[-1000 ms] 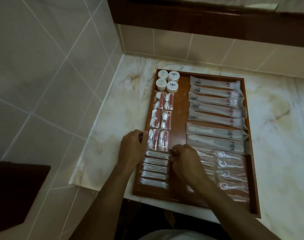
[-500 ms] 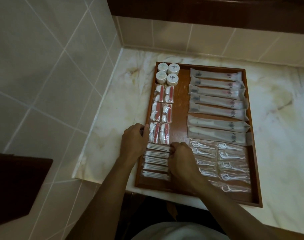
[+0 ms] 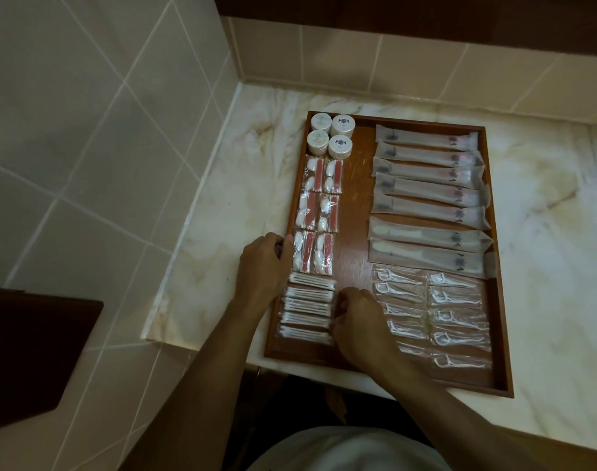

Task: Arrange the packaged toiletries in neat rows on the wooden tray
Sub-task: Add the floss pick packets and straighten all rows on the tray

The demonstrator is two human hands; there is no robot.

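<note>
Your left hand (image 3: 261, 266) and right hand (image 3: 356, 321) are bare, with no rings, watch or gloves on them, and both forearms are uncovered up to the bottom edge of the frame. At bottom centre you wear a pale, whitish garment (image 3: 344, 450).

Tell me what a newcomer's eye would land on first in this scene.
First, the wooden tray on the marble counter, packed with wrapped toiletries: four round white tubs at its far left corner and long frosted sachets stacked down its right side. Next, the two hands at the near left: the left hand at the tray's left edge, the right hand beside the cotton swab packets.
</note>
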